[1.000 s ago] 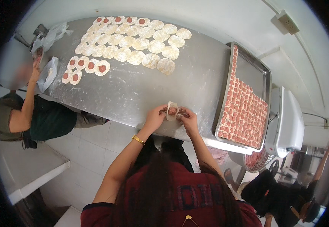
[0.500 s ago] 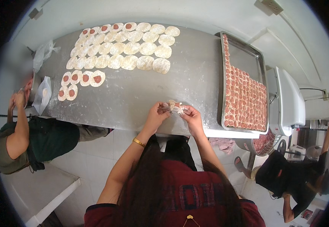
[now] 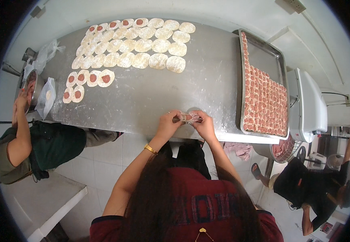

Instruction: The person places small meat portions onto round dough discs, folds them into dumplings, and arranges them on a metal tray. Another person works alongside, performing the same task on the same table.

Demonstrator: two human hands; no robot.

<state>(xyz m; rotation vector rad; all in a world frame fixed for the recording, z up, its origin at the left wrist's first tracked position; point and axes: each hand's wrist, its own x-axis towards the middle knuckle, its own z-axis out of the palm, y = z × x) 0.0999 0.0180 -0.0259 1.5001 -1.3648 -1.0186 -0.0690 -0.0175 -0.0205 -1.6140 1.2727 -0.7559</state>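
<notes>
A dumpling (image 3: pixel 188 117), its pale floury wrapper gathered around reddish filling, is pinched between my two hands just above the near edge of the steel table (image 3: pixel 142 94). My left hand (image 3: pixel 170 122) has its fingers closed on the dumpling's left side. On the other side, my right hand (image 3: pixel 203 123) grips it with thumb and fingers. Ahead and to the left lie rows of round dough wrappers (image 3: pixel 143 45). Several in the far row carry meat dabs, as do the wrappers (image 3: pixel 106 78) in a smaller group nearer me.
To my right, a metal tray (image 3: pixel 241 84) holds packed rows of dumplings (image 3: pixel 263 105), with a white appliance (image 3: pixel 307 107) beyond it. At far left a co-worker's hand (image 3: pixel 21 100) reaches to a bowl of meat (image 3: pixel 37 89); a plastic bag (image 3: pixel 46 99) is beside it. Another person (image 3: pixel 304 185) is at right.
The wrapper, spread more loosely before, is now gathered tighter around the filling. My hands have drawn slightly closer together. The camera view has shifted a little.
</notes>
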